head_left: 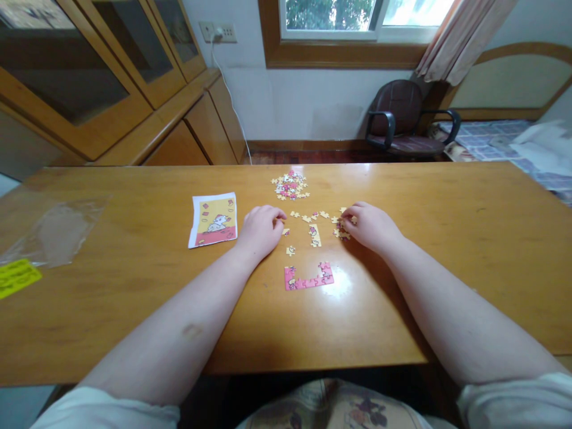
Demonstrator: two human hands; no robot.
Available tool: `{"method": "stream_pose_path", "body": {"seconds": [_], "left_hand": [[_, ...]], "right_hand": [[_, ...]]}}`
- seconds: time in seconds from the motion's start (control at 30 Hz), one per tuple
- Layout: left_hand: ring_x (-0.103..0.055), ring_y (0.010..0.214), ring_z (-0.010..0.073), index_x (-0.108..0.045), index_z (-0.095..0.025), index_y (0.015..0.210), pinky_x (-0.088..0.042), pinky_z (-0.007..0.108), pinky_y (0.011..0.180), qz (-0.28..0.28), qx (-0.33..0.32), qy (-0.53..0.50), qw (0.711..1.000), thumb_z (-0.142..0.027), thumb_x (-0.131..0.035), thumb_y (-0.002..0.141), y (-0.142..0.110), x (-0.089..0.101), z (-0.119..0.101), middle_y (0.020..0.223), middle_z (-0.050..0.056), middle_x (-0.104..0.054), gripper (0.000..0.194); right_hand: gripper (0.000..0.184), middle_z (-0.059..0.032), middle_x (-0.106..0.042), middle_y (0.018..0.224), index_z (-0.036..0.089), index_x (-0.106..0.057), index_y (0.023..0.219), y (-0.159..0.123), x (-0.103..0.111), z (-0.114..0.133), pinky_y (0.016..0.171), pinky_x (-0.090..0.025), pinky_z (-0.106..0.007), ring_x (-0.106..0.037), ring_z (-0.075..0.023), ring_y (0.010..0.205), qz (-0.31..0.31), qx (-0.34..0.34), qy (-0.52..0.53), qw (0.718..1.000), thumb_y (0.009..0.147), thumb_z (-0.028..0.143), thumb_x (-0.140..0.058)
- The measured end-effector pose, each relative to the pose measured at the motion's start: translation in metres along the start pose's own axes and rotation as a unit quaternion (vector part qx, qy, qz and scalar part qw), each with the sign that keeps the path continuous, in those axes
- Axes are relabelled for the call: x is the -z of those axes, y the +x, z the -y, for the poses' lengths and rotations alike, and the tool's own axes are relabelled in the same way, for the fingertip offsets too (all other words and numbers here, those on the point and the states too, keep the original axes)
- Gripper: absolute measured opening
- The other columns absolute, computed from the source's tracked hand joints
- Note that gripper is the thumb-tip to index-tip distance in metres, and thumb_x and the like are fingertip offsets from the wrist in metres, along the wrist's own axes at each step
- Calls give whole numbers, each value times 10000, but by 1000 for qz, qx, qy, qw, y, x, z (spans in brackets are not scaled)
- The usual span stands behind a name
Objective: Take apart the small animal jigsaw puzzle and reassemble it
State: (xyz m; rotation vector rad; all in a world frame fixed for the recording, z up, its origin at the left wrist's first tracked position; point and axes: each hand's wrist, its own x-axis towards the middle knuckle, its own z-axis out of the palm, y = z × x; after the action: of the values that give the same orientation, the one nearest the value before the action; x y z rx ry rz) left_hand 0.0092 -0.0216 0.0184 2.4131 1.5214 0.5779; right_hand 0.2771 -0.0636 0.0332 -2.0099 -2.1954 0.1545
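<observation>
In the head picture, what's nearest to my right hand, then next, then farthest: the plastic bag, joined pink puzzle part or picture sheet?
1. Joined pink puzzle part: left of your right hand, closer to you.
2. Picture sheet: farther left.
3. Plastic bag: farthest left.

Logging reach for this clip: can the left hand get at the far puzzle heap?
Likely yes: the far puzzle heap lies just beyond the left hand, with nothing tall between.

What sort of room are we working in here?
Probably a bedroom or study in a home: what looks like a bed stands at the upper right, an armchair-style office chair beside it, and a glass-doored wooden cabinet at left.
</observation>
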Motion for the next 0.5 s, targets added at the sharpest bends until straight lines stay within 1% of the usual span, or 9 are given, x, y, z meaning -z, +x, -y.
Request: {"method": "stream_pose_path", "body": {"seconds": [0.07, 0.1, 0.17, 0.23, 0.27, 0.33, 0.4, 0.5], "left_hand": [[-592, 967, 255, -683, -213, 878, -467, 434, 894, 2, -1, 2, 1000, -201, -450, 815, 0, 0, 0, 986, 62, -699, 242], [-593, 965, 253, -684, -215, 876, -465, 433, 898, 3, -1, 4, 1000, -201, -450, 815, 0, -1, 0, 982, 61, -700, 242], [-593, 963, 249, -684, -219, 877, -462, 431, 905, 4, 0, 4, 1000, -203, -453, 815, 0, -1, 0, 980, 57, -701, 240], [-591, 964, 247, -683, -221, 877, -463, 430, 907, 3, -3, 2, 1000, -209, -455, 817, 0, -1, 0, 978, 53, -701, 236], [-590, 963, 247, -683, -222, 875, -464, 431, 905, 2, -4, 1, 1000, -212, -456, 818, 0, -2, 1, 976, 52, -701, 234], [-590, 961, 249, -682, -223, 870, -468, 433, 896, 1, -5, 0, 1000, -212, -458, 818, 0, -2, 1, 974, 53, -702, 230], [-591, 961, 250, -678, -224, 865, -470, 431, 891, -2, -4, 0, 1000, -206, -461, 817, 0, -2, 1, 973, 52, -702, 223], [-589, 970, 249, -672, -224, 865, -467, 426, 897, -2, -6, 0, 1000, -205, -464, 818, 0, -2, 0, 974, 47, -701, 214]], "right_hand": [[330, -115, -685, 1080, 198, -725, 1057, 0, -3, 3, 821, -437, -335, -613, -233, 934, -7, 53, -8, 999, 929, 333, -454], [361, -125, -661, 1166, 205, -695, 1145, -1, -5, 5, 880, -423, -370, -591, -259, 1013, -10, 81, -15, 997, 940, 367, -446], [452, -131, -548, 1371, 251, -593, 1313, -2, -11, 10, 975, -369, -460, -499, -323, 1188, -14, 115, -32, 993, 941, 463, -450], [522, -116, -419, 1496, 312, -505, 1396, -2, -18, 14, 1031, -305, -526, -388, -368, 1309, -13, 122, -44, 991, 930, 538, -446], [527, -108, -386, 1519, 333, -493, 1404, -2, -21, 15, 1050, -277, -543, -348, -376, 1343, -9, 125, -45, 991, 929, 555, -438], [499, -101, -392, 1516, 342, -531, 1371, -1, -24, 14, 1076, -238, -558, -319, -374, 1368, -8, 129, -40, 991, 931, 558, -431], [437, -102, -451, 1472, 314, -616, 1281, 0, -25, 11, 1084, -233, -551, -342, -357, 1355, -20, 132, -28, 991, 929, 522, -462], [295, -96, -565, 1355, 265, -707, 1096, 1, -23, 7, 1075, -272, -504, -421, -306, 1291, -49, 139, 4, 989, 912, 406, -524]]}}
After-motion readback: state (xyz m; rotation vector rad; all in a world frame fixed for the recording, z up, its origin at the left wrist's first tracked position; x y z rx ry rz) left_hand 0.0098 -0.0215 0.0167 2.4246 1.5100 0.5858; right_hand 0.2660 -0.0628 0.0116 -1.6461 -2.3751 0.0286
